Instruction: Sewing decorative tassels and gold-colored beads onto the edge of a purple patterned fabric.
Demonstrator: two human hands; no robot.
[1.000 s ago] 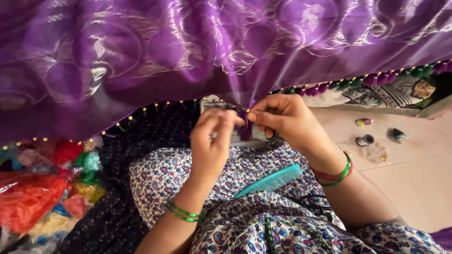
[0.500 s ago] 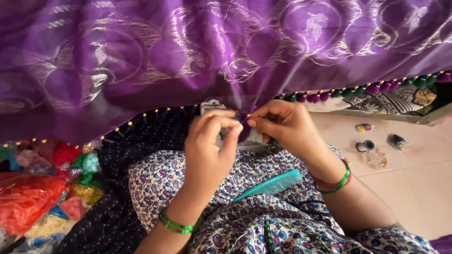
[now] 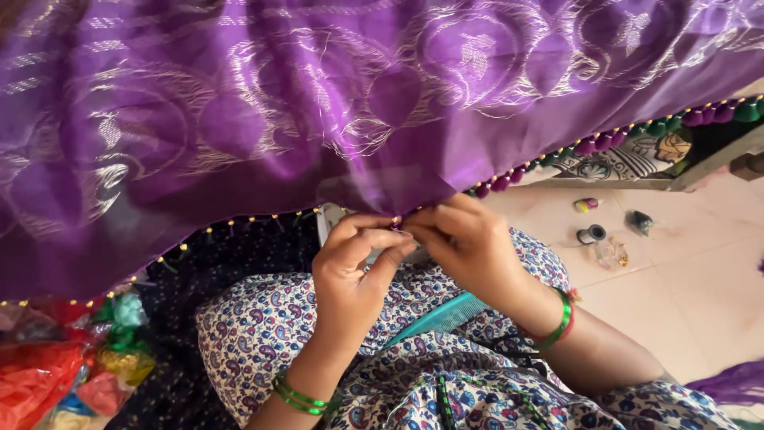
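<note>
A pale tiled floor [image 3: 684,295] shows at the right, and across the upper view hangs a broad purple cloth [image 3: 318,103] with a pale woven pattern, its lower edge trimmed with small beads and, further right, purple and green tassels [image 3: 637,135]. Both hands meet at that edge, above a lap in printed floral fabric [image 3: 263,326]. The left hand [image 3: 354,267] has its thumb and fingertips pinched together on the hem, and the right hand [image 3: 465,243] pinches the same spot from the other side, so the two touch around a small bead or knot too tiny to make out. A teal comb [image 3: 438,317] lies on the lap just below the hands. At the lower left sit crumpled plastic bags [image 3: 56,382] in red, green and yellow; their contents cannot be told. On the floor to the right lie a few small bottle-like things [image 3: 605,239].
</note>
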